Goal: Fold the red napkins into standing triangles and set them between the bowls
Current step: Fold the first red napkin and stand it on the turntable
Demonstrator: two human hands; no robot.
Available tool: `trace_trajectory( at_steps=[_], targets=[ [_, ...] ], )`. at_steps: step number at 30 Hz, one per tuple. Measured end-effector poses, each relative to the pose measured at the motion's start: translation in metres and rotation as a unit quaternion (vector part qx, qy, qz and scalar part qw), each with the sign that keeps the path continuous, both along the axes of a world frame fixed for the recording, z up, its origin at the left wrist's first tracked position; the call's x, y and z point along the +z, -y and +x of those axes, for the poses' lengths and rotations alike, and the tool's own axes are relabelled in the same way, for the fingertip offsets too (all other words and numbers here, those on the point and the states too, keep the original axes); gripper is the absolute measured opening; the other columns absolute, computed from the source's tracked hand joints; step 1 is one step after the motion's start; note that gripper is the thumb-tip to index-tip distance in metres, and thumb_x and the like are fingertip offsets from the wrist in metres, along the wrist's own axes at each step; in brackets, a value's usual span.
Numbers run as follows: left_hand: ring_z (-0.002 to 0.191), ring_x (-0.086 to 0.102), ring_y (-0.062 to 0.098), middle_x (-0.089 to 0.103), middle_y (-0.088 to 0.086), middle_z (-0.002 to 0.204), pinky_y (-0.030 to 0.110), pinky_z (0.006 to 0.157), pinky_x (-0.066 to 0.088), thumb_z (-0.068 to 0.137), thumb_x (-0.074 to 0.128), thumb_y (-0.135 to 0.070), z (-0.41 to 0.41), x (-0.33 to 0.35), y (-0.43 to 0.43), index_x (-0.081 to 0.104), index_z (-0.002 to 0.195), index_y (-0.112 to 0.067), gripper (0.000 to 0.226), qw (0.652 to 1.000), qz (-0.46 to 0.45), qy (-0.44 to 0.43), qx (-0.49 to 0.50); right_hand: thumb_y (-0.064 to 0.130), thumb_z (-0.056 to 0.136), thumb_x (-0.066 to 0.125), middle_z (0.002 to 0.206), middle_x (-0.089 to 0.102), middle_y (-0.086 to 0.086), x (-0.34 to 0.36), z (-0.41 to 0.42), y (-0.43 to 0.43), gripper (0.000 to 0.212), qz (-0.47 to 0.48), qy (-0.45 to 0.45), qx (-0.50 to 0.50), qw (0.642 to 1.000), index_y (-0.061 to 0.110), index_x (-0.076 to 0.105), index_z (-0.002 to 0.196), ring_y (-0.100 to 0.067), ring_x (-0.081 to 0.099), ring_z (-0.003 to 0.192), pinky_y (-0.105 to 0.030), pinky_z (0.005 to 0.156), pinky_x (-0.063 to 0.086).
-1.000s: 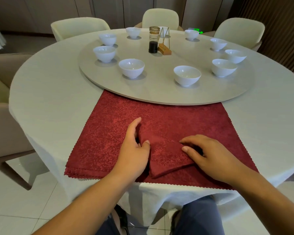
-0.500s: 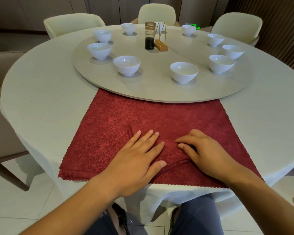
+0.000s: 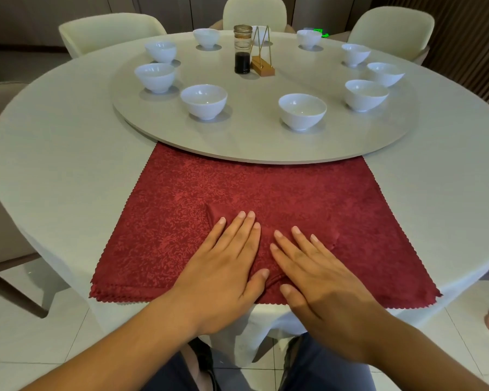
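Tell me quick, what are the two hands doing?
Left hand: open, pressing flat on the folded napkin.
Right hand: open, flat on it too.

Leaf-patterned red napkins, white bowls

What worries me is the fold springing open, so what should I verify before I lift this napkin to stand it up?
1. Left hand and right hand pressing flat on the folded napkin: ok.
2. Crease sharp all along: cannot tell, the hands cover most of it.
3. Napkin stack underneath lying flat: ok.
4. Spot on the turntable between the left near bowl and the right near bowl free: ok.
5. Napkin standing as a triangle: not ok, it lies flat.
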State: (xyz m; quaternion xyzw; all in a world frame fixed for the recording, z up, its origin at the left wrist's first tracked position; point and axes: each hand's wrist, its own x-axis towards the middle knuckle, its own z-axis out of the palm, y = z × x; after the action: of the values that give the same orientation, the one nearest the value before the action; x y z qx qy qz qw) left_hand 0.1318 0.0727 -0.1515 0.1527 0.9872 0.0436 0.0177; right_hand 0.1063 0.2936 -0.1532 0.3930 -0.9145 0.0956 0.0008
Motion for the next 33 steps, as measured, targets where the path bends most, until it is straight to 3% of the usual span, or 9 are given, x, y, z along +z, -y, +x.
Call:
trace_trajectory(
  at_steps=[4,8,14,17,19,21,23,27,33],
  targets=[
    [0.148,-0.036,0.009,-0.028,0.001,0.166,0.036,0.123,-0.017,0.096,-0.012,-0.063,0.001,0.002,-0.001,-0.014,0.16,-0.015,0.08,1.0,0.005,0.006,0.008,0.059,0.102,0.002,0.168,-0.001,0.007,0.003,-0.007,-0.009,0.069,0.05,0.015,-0.03,0.998,0.022,0.008,0.16,-0.009,-0.012,0.153,-0.033,0.124,-0.002],
    [0.145,-0.04,0.008,-0.033,0.0,0.164,0.035,0.123,-0.019,0.092,-0.017,-0.068,0.003,0.004,0.0,-0.019,0.159,-0.016,0.085,1.0,0.002,0.021,0.011,0.074,0.076,-0.028,0.161,-0.027,0.018,0.013,-0.022,-0.026,0.086,0.083,0.08,-0.098,0.988,0.035,-0.022,0.152,0.004,-0.033,0.143,-0.024,0.121,-0.016],
    [0.144,-0.042,0.008,-0.037,-0.001,0.162,0.04,0.125,-0.014,0.086,0.017,-0.088,0.0,0.004,0.002,-0.018,0.16,-0.021,0.106,0.999,0.027,0.037,-0.002,0.074,0.077,-0.023,0.161,-0.028,0.018,0.018,-0.026,-0.032,0.085,0.096,0.103,-0.1,0.985,0.034,-0.022,0.152,0.006,-0.032,0.142,-0.026,0.121,-0.016],
    [0.146,-0.035,0.001,-0.025,-0.01,0.167,0.037,0.125,-0.014,0.084,0.051,-0.082,-0.004,0.01,0.012,0.01,0.159,-0.038,0.097,0.988,0.134,0.075,-0.033,0.08,0.08,-0.011,0.163,-0.018,0.018,0.02,-0.026,-0.031,0.088,0.058,0.109,-0.11,0.986,0.036,-0.012,0.156,0.006,-0.026,0.145,-0.026,0.122,-0.014],
    [0.146,-0.028,-0.008,-0.012,-0.018,0.168,0.029,0.124,-0.014,0.082,0.068,-0.07,-0.005,0.017,0.02,0.031,0.15,-0.046,0.081,0.971,0.217,0.098,-0.038,0.074,0.087,0.008,0.166,-0.003,0.015,0.024,-0.024,-0.025,0.081,0.021,0.07,-0.104,0.992,0.037,0.009,0.158,0.0,-0.017,0.15,-0.03,0.125,-0.008],
    [0.138,-0.026,-0.022,-0.002,-0.026,0.164,0.019,0.119,-0.013,0.079,0.076,-0.061,-0.004,0.022,0.023,0.042,0.141,-0.049,0.072,0.96,0.259,0.105,-0.026,0.066,0.092,0.034,0.163,0.028,0.005,0.027,-0.022,-0.017,0.067,-0.031,-0.022,-0.073,0.997,0.033,0.043,0.149,-0.014,0.013,0.154,-0.04,0.124,0.015],
    [0.129,-0.024,-0.031,0.005,-0.029,0.16,0.015,0.117,-0.01,0.079,0.079,-0.058,-0.004,0.023,0.023,0.046,0.135,-0.048,0.066,0.958,0.268,0.101,-0.017,0.056,0.089,0.053,0.141,0.055,0.004,0.026,-0.022,-0.008,0.048,-0.077,-0.068,-0.014,0.995,0.03,0.066,0.128,-0.021,0.047,0.133,-0.042,0.108,0.039],
    [0.147,0.006,-0.013,0.021,-0.029,0.154,0.034,0.127,0.014,0.083,0.074,-0.057,-0.002,0.023,0.021,0.051,0.122,-0.042,0.048,0.958,0.279,0.069,-0.012,0.054,0.087,0.061,0.107,0.059,0.011,0.026,-0.03,0.003,0.04,-0.077,-0.033,0.075,0.994,0.032,0.07,0.118,-0.012,0.055,0.096,-0.034,0.081,0.048],
    [0.131,0.045,-0.003,0.05,-0.025,0.13,0.023,0.108,0.04,0.086,0.069,-0.053,-0.001,0.024,0.018,0.059,0.114,-0.033,0.036,0.942,0.334,-0.019,0.004,0.046,0.089,0.053,0.091,0.059,0.006,0.029,-0.036,0.011,0.032,-0.024,-0.106,0.107,0.988,0.026,0.073,0.106,-0.013,0.052,0.079,-0.031,0.065,0.05]
  ],
)
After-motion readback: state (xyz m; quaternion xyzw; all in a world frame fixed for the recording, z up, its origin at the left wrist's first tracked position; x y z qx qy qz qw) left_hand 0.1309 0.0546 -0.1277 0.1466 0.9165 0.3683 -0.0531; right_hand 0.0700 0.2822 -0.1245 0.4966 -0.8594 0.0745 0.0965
